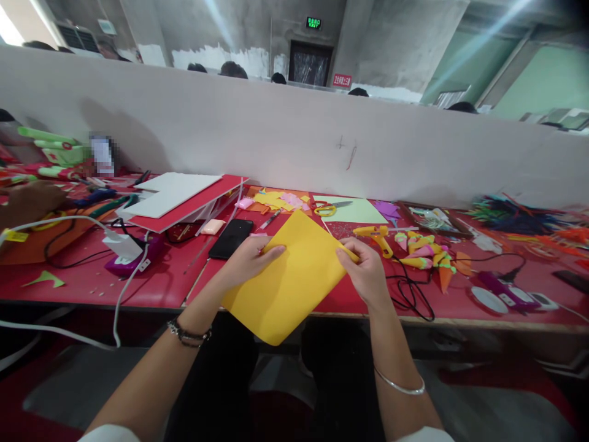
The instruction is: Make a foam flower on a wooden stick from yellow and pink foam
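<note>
A yellow sheet (289, 276) is held up over the table's front edge, tilted so one corner points down. My left hand (251, 261) pinches its left side, thumb on top. At the right corner my right hand (363, 267) grips it between thumb and fingers, and the edge there curls slightly. Behind the sheet lie yellow-handled scissors (326, 210) on a pale green sheet (363, 210). A yellow glue gun (375, 236) rests just beyond my right hand. The black phone (231, 238) lies near my left hand.
Small cone shapes (426, 252) and a black cable (409, 291) lie to the right, near a purple power strip (510, 294). Stacked boards (179, 193) and a white plug (123, 244) are at left. Another person's hand (37, 199) is at far left. A white partition (294, 135) stands behind.
</note>
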A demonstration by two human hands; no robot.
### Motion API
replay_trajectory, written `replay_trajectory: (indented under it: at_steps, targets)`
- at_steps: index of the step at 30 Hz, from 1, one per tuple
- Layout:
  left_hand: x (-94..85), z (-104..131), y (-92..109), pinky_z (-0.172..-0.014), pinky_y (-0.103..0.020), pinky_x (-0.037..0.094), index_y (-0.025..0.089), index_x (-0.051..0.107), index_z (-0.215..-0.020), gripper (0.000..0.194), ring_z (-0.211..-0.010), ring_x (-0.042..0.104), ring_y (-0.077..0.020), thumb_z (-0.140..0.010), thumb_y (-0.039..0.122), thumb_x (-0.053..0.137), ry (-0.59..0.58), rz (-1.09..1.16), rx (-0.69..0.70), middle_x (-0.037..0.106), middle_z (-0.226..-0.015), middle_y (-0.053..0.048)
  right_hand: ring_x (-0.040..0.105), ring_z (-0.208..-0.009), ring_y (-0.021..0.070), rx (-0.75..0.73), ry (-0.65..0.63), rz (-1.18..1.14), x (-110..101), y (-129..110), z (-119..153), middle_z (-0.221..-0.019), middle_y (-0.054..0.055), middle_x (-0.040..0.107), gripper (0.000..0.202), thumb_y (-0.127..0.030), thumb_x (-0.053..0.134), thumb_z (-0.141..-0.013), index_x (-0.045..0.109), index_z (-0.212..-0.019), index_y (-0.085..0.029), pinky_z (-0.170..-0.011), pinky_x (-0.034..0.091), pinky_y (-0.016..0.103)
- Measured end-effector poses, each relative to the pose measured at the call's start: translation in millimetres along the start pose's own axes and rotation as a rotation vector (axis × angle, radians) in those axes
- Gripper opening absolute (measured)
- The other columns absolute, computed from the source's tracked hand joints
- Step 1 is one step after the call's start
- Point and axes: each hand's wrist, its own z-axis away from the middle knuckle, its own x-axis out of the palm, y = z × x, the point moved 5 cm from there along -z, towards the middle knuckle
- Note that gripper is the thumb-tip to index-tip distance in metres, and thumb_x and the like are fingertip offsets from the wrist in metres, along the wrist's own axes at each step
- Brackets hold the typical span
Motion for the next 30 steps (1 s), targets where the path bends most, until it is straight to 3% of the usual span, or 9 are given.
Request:
replay_trajectory:
  at_steps: [10,19,30]
  targets:
    - [1.4,-1.6,0.7,-0.046,-0.019,0.026,0.016,0.035,-0.061,0.035,-0.051,0.033,-0.0076,-0.084,0.042,0.031,-0.041,0.010,0.021,0.032,-0.056,0.003,0.051,-0.077,0.0156,-0.035,0.029,0.027,-4.3,-5.3,0.7,-0.077,0.002,0.053,0.019,-0.028,0.051,-0.075,0.044,-0.059,-0.019,-0.072,0.038,0.027]
    - [2.6,-2.8,1.4,-0.046,-0.020,0.026,0.016,0.037,-0.059,0.036,-0.053,0.034,-0.0082,-0.083,0.042,0.033,-0.026,-0.004,0.018,0.034,-0.057,0.003,0.047,-0.066,0.0130,-0.002,0.041,0.037,-5.1,-6.0,1.7,-0.072,0.000,0.051,0.018,-0.030,0.049,-0.076,0.046,-0.061,-0.019,-0.060,0.037,0.024]
    - [3.4,-3.6,1.0,-0.046,-0.021,0.022,0.017,0.031,-0.058,0.036,-0.051,0.030,-0.0070,-0.084,0.041,0.034,-0.010,-0.031,0.033,0.030,-0.056,0.004,0.047,-0.064,0.0116,0.065,0.085,-0.014,-8.7,3.5,2.7,-0.070,-0.001,0.052,0.014,-0.033,0.054,-0.074,0.054,-0.076,-0.019,-0.057,0.037,0.023]
